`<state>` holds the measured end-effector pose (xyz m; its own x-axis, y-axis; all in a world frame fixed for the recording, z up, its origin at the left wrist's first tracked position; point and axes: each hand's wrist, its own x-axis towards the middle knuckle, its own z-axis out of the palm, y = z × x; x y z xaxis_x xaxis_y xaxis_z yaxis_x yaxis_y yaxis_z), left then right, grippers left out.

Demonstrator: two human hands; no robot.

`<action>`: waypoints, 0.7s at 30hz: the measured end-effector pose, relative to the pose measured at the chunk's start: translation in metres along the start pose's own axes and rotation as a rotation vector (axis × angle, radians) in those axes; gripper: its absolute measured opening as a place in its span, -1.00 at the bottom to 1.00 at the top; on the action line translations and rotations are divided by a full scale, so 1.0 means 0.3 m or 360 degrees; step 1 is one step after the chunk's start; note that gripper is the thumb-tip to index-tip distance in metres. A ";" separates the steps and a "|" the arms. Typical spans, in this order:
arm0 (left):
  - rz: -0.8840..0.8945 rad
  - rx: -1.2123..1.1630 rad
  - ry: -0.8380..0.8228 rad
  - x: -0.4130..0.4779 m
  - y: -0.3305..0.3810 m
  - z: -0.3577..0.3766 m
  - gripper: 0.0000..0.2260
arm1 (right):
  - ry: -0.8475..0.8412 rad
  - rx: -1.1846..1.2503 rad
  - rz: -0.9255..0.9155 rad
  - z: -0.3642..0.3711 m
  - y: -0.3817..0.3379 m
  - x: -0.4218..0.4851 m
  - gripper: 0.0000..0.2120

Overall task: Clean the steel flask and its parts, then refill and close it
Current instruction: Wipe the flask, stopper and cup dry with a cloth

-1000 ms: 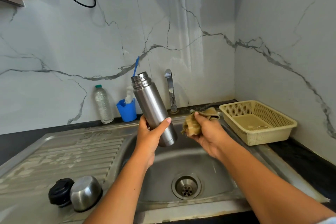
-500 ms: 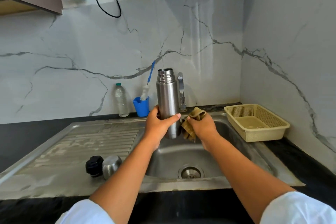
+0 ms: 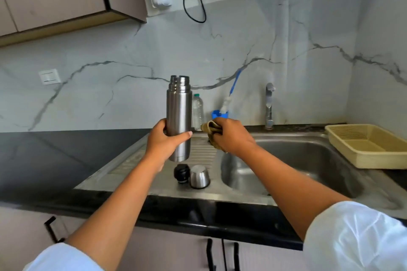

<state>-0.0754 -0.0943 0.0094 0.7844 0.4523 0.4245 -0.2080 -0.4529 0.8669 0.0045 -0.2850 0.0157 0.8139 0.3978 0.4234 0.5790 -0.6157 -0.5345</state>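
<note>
Holding the steel flask (image 3: 178, 112) upright in the left grip (image 3: 167, 141), thumb and fingers curled round the lower half of its body, in the air above the ribbed drainboard (image 3: 204, 147) just left of the sink (image 3: 297, 156). Threaded neck bare and uppermost, base clear of the steel below.

Clutching a bunched tan cloth (image 3: 209, 126) in the right grip (image 3: 231, 136), fingers clenched round it, over the left rim of the sink. Cloth close to the flask's side; touching or apart, impossible to tell.

On the flat steel left of the sink, toward its front edge: a black stopper (image 3: 181, 172) and a steel cup lid (image 3: 199, 176), side by side, the lid nearer the sink.

Behind the sink, against the marble wall: a tap (image 3: 269, 105) upright at the back rim. Further left along that wall, a blue cup (image 3: 220, 114) with a brush (image 3: 229, 99) standing in it, then a clear plastic bottle (image 3: 197, 110), partly hidden by the flask.

Right of the sink: a beige slotted basket (image 3: 374, 160). Left of the sink, beyond the drainboard: bare black counter (image 3: 66, 156).
</note>
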 end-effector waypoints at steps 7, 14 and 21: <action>-0.0185 0.0003 0.0129 -0.066 -0.208 -0.192 -0.49 | -0.0051 -0.0175 -0.0130 0.125 -0.071 0.008 -0.84; -0.0330 -0.0116 0.0223 -0.051 -0.330 -0.227 -0.47 | -0.0057 -0.0378 -0.0136 0.177 -0.071 0.000 -0.78; -0.0323 -0.0096 0.0259 -0.020 -0.365 -0.197 -0.47 | -0.0071 -0.0419 -0.0099 0.192 -0.043 -0.016 -0.88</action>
<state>-0.0920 -0.0019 -0.0727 0.7102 0.6491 0.2726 -0.0944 -0.2959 0.9505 -0.0042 -0.2398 -0.0215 0.7818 0.4667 0.4135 0.6004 -0.7423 -0.2974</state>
